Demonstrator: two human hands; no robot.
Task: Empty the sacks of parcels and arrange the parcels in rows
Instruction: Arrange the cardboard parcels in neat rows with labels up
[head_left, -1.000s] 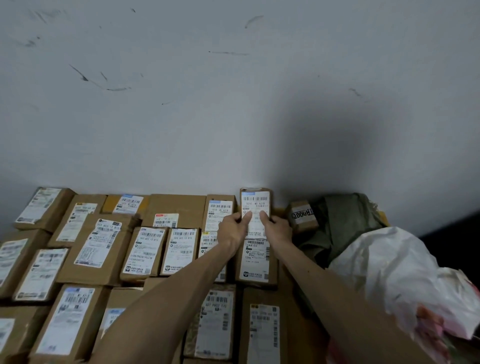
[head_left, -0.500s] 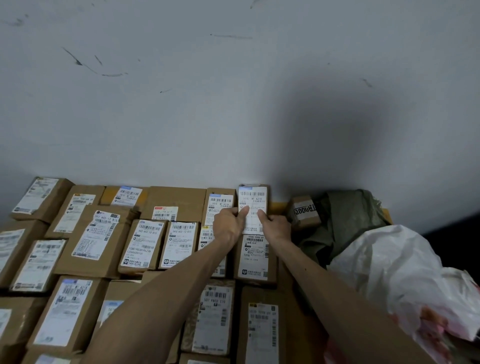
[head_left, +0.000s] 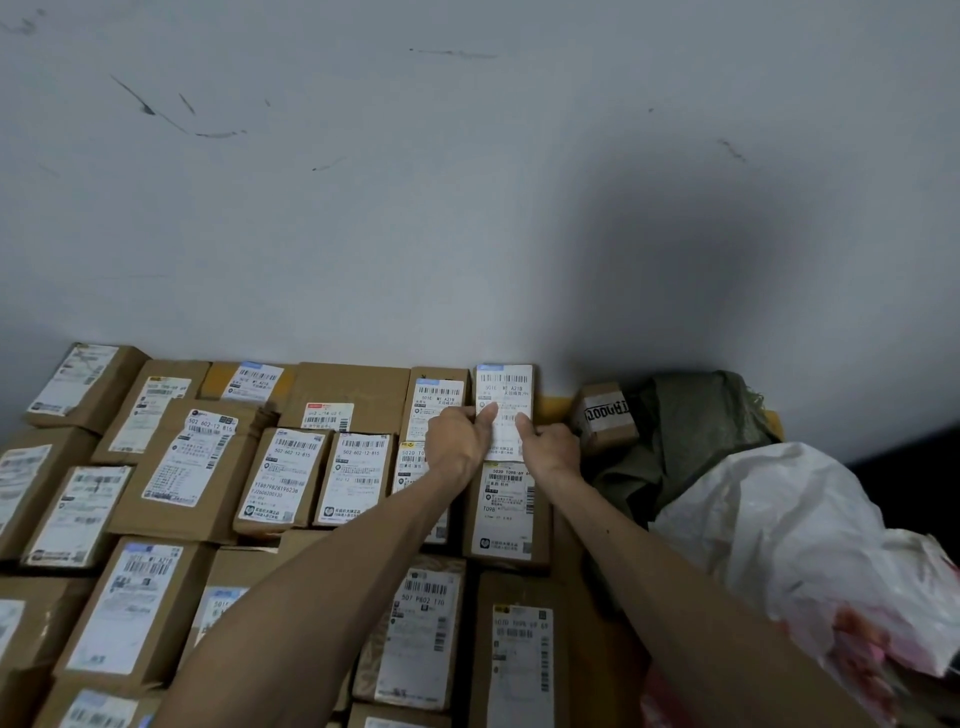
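Head view. Narrow parcel (head_left: 506, 395) lies label up at the right end of the back row, its far end against the wall (head_left: 467, 208) and its left side just beside the neighbouring parcel (head_left: 439, 397).

Left hand (head_left: 460, 444): thumb laid on the label, fingers curled at the parcel's left edge. Right hand (head_left: 550, 449): thumb on the label's lower right, fingers curled down the right side. Both pinch the parcel from its near end.

Handling, judged: small cardboard box, stiff, probably light. The cardboard faces should give fair friction, the smooth label less. Best hold is across the short width at the long edges, not on the label. Contents unknown, so set it down rather than drop it.

To the right: a bare yellow strip (head_left: 553, 410), a tilted small box (head_left: 605, 415) with black lettering, a slumped green sack (head_left: 691, 431), and a white sack (head_left: 789, 535) nearer the camera – what they hold is hidden
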